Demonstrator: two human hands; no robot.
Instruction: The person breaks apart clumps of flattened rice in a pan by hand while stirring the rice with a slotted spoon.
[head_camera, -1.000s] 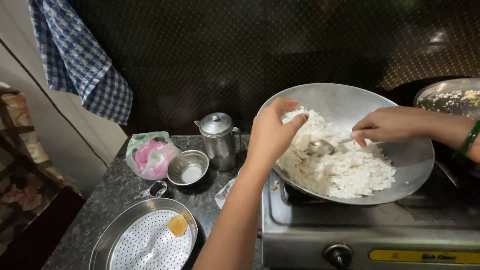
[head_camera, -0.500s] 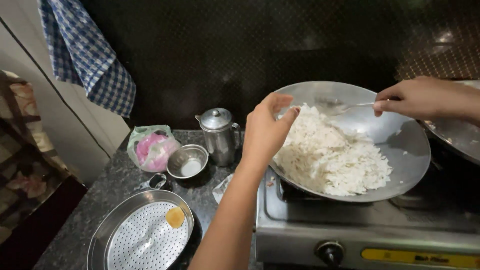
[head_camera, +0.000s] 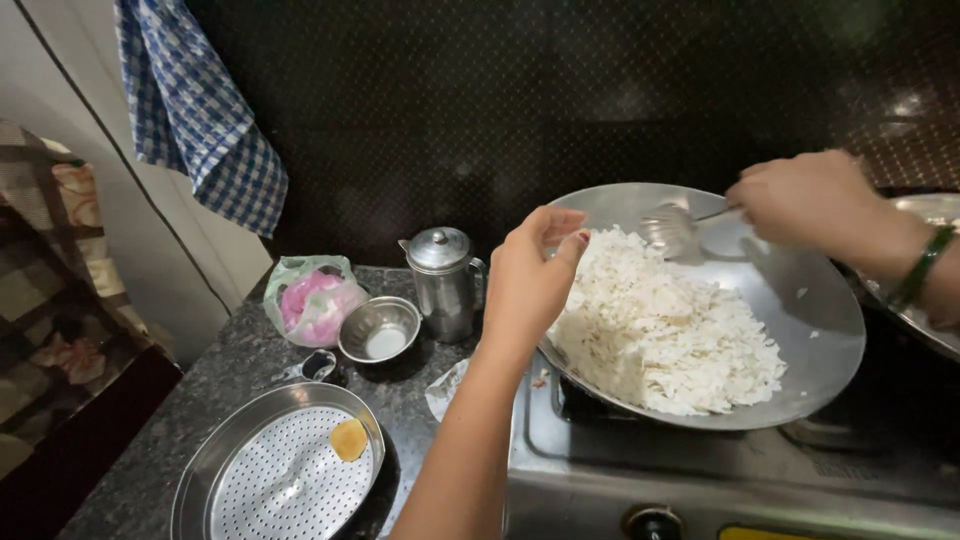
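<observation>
Left hand (head_camera: 528, 285) clamps wok (head_camera: 800, 300) rim at 9 o'clock, fingers curled over edge; right hand (head_camera: 808, 198) closed on spatula (head_camera: 672, 228) handle at 1 o'clock, blade raised just above rice flakes (head_camera: 660, 335); flakes heaped in wok's left half, wok tilted on stove (head_camera: 700, 470); steel jug (head_camera: 443, 282), small bowl (head_camera: 379, 330) at 9 o'clock on counter; judgement: hold rim firm, sweep blade under heap from far side, turn gently, avoid spilling over low edge.
</observation>
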